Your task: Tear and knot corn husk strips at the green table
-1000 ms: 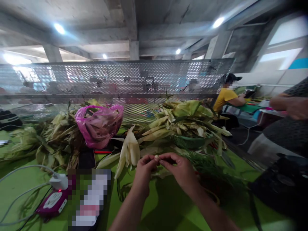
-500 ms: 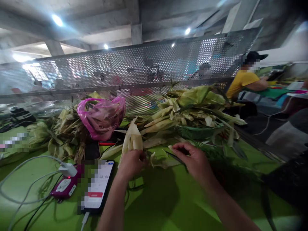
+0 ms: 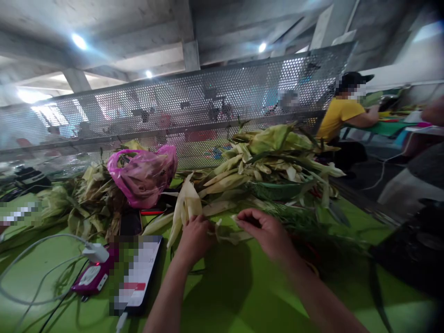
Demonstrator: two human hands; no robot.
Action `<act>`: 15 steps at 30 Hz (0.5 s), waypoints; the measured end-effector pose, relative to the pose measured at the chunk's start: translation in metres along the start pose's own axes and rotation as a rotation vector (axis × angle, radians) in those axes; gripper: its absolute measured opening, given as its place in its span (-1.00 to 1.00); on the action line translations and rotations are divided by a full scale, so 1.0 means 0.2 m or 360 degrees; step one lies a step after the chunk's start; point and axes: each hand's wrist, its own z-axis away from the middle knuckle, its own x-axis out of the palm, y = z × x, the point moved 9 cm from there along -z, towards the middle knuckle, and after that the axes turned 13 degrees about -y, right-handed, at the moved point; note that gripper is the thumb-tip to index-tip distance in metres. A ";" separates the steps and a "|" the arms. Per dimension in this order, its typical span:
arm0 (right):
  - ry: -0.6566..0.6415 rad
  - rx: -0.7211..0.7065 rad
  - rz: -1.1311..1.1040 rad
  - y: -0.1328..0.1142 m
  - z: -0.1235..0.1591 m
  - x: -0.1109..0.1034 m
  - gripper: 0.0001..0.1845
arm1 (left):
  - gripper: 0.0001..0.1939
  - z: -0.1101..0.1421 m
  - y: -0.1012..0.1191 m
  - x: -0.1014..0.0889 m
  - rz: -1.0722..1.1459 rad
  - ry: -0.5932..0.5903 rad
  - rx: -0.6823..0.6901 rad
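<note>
My left hand [image 3: 196, 236] is closed round the lower end of some pale corn husks [image 3: 187, 201], whose broad pointed leaves rise above the fingers. To its right, my right hand [image 3: 265, 231] pinches a small pale piece of husk [image 3: 236, 219] between thumb and fingertips. A curled scrap of husk [image 3: 218, 226] shows between the two hands, beside the left fingers. Loose pale strips lie on the green tabletop [image 3: 222, 296] behind the hands. The undersides of both hands are hidden.
A large heap of corn husks [image 3: 274, 152] rests on a green basket [image 3: 274, 190]. At left are a pink plastic bag [image 3: 145, 178], dried husks [image 3: 92, 199], a phone [image 3: 138, 273] and a purple power strip [image 3: 92, 277] with cables. A person in yellow [image 3: 342, 113] sits beyond.
My right hand has moved slightly left, towards my left hand. The dark pointed tool seen under its fingers before no longer shows. The view has shifted a little.
</note>
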 end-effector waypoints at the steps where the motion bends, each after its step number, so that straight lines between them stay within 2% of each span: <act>1: -0.0013 0.0011 -0.0049 0.01 0.00 0.00 -0.79 | -0.84 0.00 0.01 -0.02 0.0167 0.0044 0.0029; 3: -0.0052 0.0028 -0.0169 0.01 0.01 0.01 -0.77 | -0.83 0.00 0.02 -0.04 0.0655 0.0040 0.0105; 5: -0.0120 0.0032 -0.0303 0.01 0.01 0.04 -0.77 | -0.80 0.01 0.05 -0.03 0.1196 -0.0077 0.0191; 7: -0.0184 0.0030 -0.0396 -0.01 0.02 0.06 -0.78 | -0.77 0.02 0.08 -0.03 0.1585 -0.0120 0.0257; 11: -0.0202 0.0035 -0.0401 -0.04 0.03 0.07 -0.77 | -0.76 0.03 0.11 -0.02 0.2035 -0.0079 0.0283; 15: -0.0143 0.0041 -0.0352 -0.04 0.04 0.05 -0.76 | -0.74 0.02 0.14 0.02 0.2281 -0.0128 0.0279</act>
